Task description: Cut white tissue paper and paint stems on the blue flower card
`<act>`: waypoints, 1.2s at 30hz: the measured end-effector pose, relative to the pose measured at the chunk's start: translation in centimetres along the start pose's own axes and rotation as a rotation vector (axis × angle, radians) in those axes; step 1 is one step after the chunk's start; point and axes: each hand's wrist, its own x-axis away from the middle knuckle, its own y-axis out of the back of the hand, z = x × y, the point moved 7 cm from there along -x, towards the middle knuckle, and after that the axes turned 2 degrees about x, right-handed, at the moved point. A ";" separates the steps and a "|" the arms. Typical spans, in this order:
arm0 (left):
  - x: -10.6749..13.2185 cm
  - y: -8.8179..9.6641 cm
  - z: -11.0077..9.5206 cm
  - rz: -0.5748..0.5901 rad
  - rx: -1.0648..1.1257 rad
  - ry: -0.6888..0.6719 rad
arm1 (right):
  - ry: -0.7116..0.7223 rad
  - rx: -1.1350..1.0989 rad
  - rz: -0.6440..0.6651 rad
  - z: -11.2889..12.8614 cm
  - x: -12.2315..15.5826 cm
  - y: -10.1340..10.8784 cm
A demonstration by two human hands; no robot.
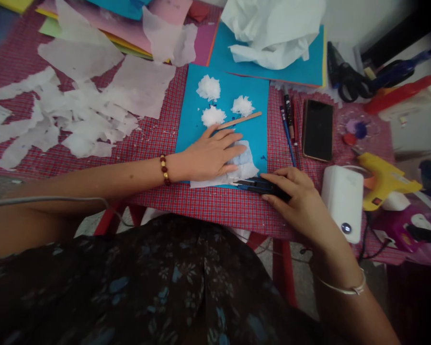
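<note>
In the head view, the left hand (215,155) lies flat, fingers spread, on a piece of white paper (249,165) at the centre of the frame, over the lower part of a blue sheet (185,129). Right of centre, the right hand (296,194) grips a black cutter (251,184), its tip at the paper's lower edge. White tufts (208,87) and a wooden stick (244,119) sit above the left hand; torn paper (86,115) fills the upper left.

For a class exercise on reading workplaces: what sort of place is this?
Probably a small handicraft workspace: torn white paper is strewn about, a yellow glue gun lies at the right, and the right hand holds a black cutter.
</note>
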 end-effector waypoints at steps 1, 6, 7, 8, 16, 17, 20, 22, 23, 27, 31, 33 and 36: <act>0.1 -0.2 0.1 0.001 -0.001 -0.001 | -0.002 -0.003 0.001 0.1 0.1 0.0; 0.4 -0.4 0.2 -0.001 0.018 -0.007 | -0.027 -0.011 -0.032 0.5 1.8 -0.1; 0.4 -0.4 0.2 -0.001 0.017 -0.007 | -0.037 -0.004 -0.041 0.5 2.3 -0.2; 0.3 -0.5 0.2 0.001 0.012 -0.006 | -0.049 0.004 -0.045 0.5 2.8 -0.3; 0.4 -0.4 0.2 0.017 0.020 -0.006 | -0.079 0.018 -0.046 0.4 4.4 -0.5; 0.4 -0.3 0.2 0.015 0.022 -0.008 | -0.077 0.023 -0.048 0.3 4.2 -0.4; 0.4 -0.3 0.4 0.018 0.033 -0.014 | -0.059 0.028 -0.060 0.1 3.6 -0.3; 0.3 -0.2 0.5 0.012 0.052 -0.018 | -0.042 0.028 -0.062 0.0 3.1 -0.2; 0.3 -0.2 0.5 0.007 0.066 -0.020 | -0.035 0.027 -0.059 0.0 2.8 -0.2; 0.2 0.0 0.6 -0.014 0.126 -0.012 | -0.010 0.028 -0.042 0.1 1.8 -0.1; 0.3 0.0 0.7 -0.030 0.155 -0.005 | 0.024 0.021 -0.020 0.5 0.8 -0.2; 0.3 -0.1 0.7 -0.029 0.155 -0.013 | 0.037 0.021 -0.012 0.7 0.4 -0.3; 0.4 -0.2 0.7 -0.028 0.138 -0.021 | 0.060 0.010 0.000 1.1 -0.2 -0.6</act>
